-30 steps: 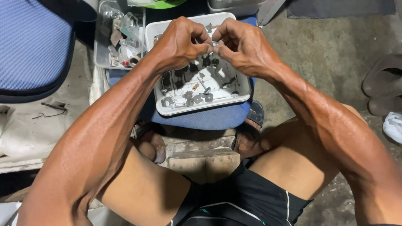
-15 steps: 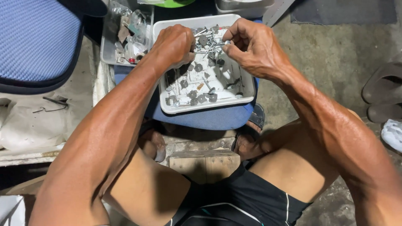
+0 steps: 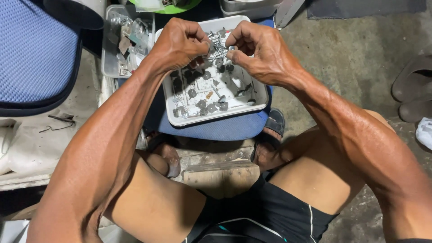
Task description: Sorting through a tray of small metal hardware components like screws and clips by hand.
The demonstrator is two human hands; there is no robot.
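Directly between left hand and right hand, both pinched shut, a small metal piece is held (above white plastic tray).

harsh overhead light, glare on forearms, dark corners, sharp focus throughout.

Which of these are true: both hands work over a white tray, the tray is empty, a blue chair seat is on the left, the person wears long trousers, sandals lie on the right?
1. Both hands, the left hand and the right hand, are over the white rectangular plastic tray. True.
2. The tray is empty. False: it holds many small grey metal parts.
3. A blue padded chair seat is at the left. True.
4. The person wears long trousers. False: black shorts, with bare knees.
5. Dark sandals lie on the floor at the right. True.
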